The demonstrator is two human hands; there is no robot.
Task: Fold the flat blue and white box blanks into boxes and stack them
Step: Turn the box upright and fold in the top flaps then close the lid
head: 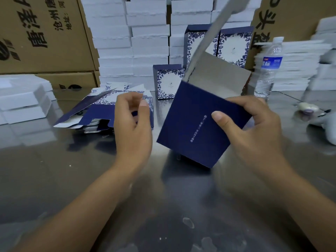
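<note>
holds a half-folded box (196, 128) in the right hand (254, 124) at centre right of the frame, thumb flat on the dark blue panel, fingers curled round the far edge. tilts it, lowest corner close over the steel table (163, 206); touching or not, cannot tell. grey inner flap (216, 33) raised toward the upper middle, blurred. carries the left hand (134, 120) just left of the box and apart from it, fingers loosely curled, gripping nothing. narrow gap between the two hands; bare steel across the lower half of the frame around the forearms.

behind the left hand, at centre left: a slumped pile of flat blanks (109, 110), edges fanned out, a few sliding toward the left. past the box, at upper middle: one small folded box (168, 81) upright on the table, two taller folded boxes (234, 46) side by side behind it. at upper right: a water bottle (269, 70) upright, near the raised flap, and a blurred small object (307, 107) on the table lower right of it.

along the back, walls of stacked white boxes (149, 33); more white stacks at far left (23, 99) and far right (294, 66); brown cartons (45, 33) with printed characters at upper left. glossy, scuffed tabletop full of reflections.
</note>
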